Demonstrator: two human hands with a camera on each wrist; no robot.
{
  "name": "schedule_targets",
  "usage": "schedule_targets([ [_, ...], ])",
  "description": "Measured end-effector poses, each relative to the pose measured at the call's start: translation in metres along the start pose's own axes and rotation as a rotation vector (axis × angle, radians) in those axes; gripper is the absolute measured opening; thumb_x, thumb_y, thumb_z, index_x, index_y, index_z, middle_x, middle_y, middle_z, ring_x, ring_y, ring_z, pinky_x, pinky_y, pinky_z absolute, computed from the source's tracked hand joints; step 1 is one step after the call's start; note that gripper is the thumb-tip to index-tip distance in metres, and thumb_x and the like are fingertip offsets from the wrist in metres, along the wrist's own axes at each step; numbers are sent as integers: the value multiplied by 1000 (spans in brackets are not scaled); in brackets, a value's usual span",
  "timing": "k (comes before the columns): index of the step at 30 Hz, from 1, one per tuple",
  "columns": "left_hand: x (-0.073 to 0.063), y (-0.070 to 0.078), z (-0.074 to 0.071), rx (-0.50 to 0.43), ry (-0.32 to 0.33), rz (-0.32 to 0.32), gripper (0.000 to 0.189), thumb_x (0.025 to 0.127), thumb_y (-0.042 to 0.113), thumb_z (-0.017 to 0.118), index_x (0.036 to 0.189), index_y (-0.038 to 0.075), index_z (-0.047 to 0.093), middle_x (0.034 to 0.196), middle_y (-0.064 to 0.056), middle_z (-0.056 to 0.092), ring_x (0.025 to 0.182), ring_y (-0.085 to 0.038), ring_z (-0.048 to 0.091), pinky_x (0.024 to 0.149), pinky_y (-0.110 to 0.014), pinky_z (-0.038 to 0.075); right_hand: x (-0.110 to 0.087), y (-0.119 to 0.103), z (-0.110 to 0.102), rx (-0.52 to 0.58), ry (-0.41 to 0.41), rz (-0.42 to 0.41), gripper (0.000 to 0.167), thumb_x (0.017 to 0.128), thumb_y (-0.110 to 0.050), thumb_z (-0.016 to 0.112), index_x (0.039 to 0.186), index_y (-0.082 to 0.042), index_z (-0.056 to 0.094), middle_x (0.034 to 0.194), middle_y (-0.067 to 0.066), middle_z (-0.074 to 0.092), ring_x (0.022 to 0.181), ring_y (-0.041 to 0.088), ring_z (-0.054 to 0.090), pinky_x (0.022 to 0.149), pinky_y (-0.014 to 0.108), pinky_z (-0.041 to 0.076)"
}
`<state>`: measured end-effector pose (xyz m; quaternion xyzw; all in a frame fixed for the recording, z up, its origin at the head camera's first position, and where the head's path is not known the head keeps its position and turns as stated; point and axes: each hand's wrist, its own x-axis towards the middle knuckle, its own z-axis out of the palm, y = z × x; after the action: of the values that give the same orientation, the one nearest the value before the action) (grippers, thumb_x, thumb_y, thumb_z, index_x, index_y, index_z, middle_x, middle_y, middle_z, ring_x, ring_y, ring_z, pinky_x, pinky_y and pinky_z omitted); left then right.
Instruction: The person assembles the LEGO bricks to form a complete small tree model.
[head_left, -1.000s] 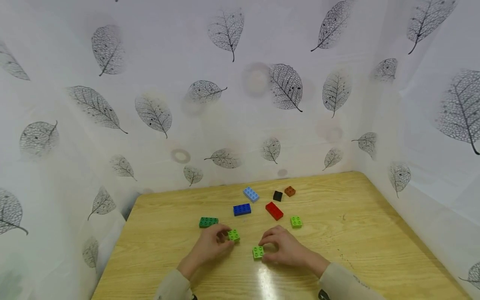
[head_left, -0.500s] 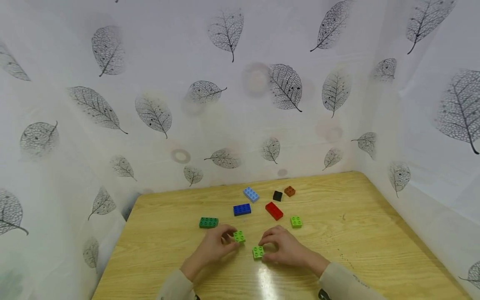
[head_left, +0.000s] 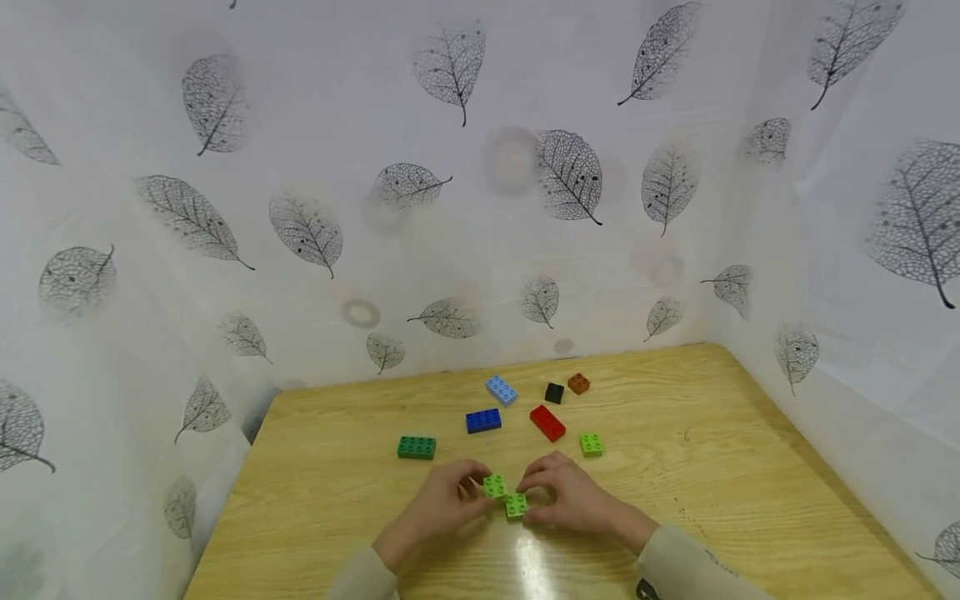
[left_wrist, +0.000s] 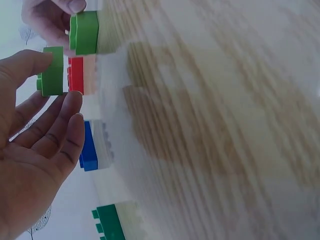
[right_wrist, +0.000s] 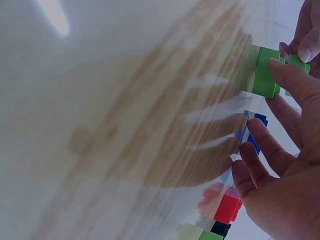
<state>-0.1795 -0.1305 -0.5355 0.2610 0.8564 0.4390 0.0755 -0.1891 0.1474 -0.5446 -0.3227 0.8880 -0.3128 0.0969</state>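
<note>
We see two bare hands meeting over a wooden table. The left hand pinches a lime green brick between thumb and fingers, lifted just beside and slightly above a second lime green brick, which rests on the table under the curled fingers of the right hand, steadying it. We judge the two bricks close to joining but not yet pressed together; in the wrist views a small gap shows between them.

Taking the steadied brick as our landmark: a third lime brick lies beyond it to the right, a red brick beyond that, a dark blue brick beyond and slightly left, a dark green brick further left. Farthest away lie a light blue brick, a black brick and a brown brick. None of these is touched.

White sheeting printed with grey leaves walls the table on three sides.
</note>
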Motion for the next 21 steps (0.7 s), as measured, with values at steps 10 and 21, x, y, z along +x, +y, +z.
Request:
schedule_targets([
  [10,0,5,11,-64,-48,-14,30,92,16,82,121,12,71,110,-2,75,90,-10,67,80,-24,57,0,1,0,10,-8,20,37,89,-43,84,122,-28,77,131,-6,66,125,19,54,108,49,48],
  [21,2,11,15,-61,-67,-8,30,93,18,81,121,12,72,110,-1,75,89,-6,66,80,-23,57,-1,1,1,-9,17,3,36,88,-41,85,120,-26,78,127,-10,66,122,16,54,106,45,48],
])
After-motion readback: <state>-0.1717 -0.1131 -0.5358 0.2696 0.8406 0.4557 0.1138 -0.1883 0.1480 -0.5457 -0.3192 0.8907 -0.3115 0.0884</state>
